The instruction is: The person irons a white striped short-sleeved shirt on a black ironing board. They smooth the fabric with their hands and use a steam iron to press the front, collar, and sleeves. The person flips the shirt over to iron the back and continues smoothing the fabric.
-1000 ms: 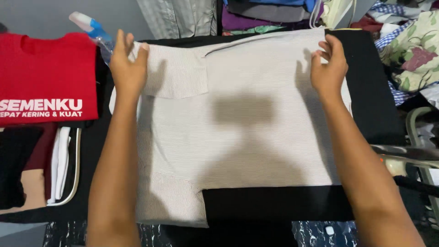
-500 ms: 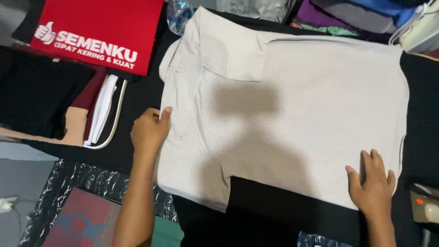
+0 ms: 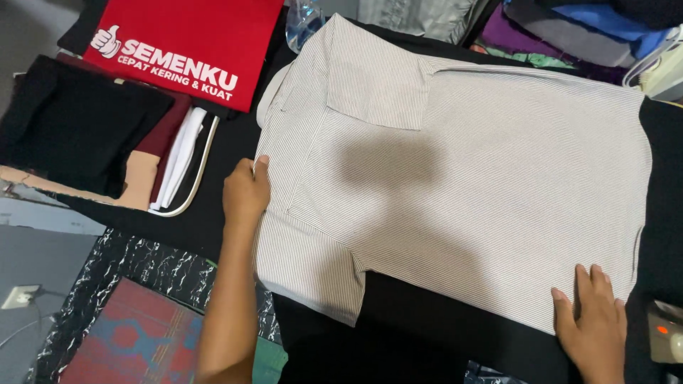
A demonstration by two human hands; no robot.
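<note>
A pale, finely striped shirt (image 3: 469,178) lies spread flat on a black-covered surface (image 3: 427,334), collar toward the upper left. My left hand (image 3: 245,193) pinches the shirt's left edge, fingers curled around the fabric. My right hand (image 3: 590,323) rests flat on the shirt's lower right corner, fingers spread. A shadow of my head falls across the middle of the shirt.
A folded red shirt with white print (image 3: 181,46) lies at the upper left, beside stacked dark and white clothes (image 3: 107,142). More folded garments (image 3: 562,35) line the far edge. A clear bottle (image 3: 304,18) stands behind the collar. An iron (image 3: 665,331) sits at the lower right.
My hands have left the shirt's far corners and come down to its near edges. The left hand has slid up the left edge and taken hold of it.
</note>
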